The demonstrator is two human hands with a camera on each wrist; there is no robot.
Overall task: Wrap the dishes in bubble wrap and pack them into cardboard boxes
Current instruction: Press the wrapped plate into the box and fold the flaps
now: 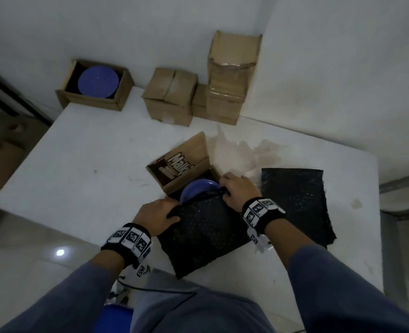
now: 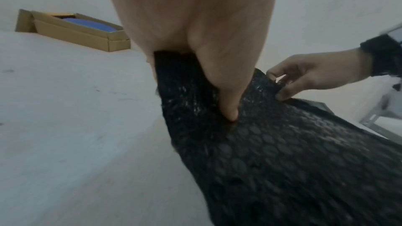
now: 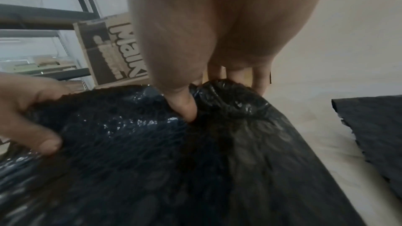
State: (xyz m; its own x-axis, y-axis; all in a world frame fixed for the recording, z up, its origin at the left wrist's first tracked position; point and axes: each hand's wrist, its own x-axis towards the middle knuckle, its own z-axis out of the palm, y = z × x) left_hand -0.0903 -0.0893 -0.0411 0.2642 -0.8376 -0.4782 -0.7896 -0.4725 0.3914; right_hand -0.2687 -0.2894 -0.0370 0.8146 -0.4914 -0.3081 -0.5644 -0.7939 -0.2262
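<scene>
A blue plate [image 1: 197, 188] lies on the table, half covered by a sheet of black bubble wrap [image 1: 203, 234]. My left hand [image 1: 157, 216] grips the wrap's far left edge, thumb on top of the black bubble wrap [image 2: 272, 152]. My right hand [image 1: 238, 189] pinches the bunched far right edge of the black bubble wrap [image 3: 226, 97], fingers curled behind it. Just beyond the plate stands an open printed cardboard box [image 1: 179, 162], also in the right wrist view as the printed box [image 3: 113, 51].
A second black bubble-wrap sheet [image 1: 297, 203] lies flat to the right. At the back left an open box [image 1: 95, 86] holds a blue plate. Closed and stacked cardboard boxes [image 1: 172, 97] stand against the wall. The table's near edge runs close to my body.
</scene>
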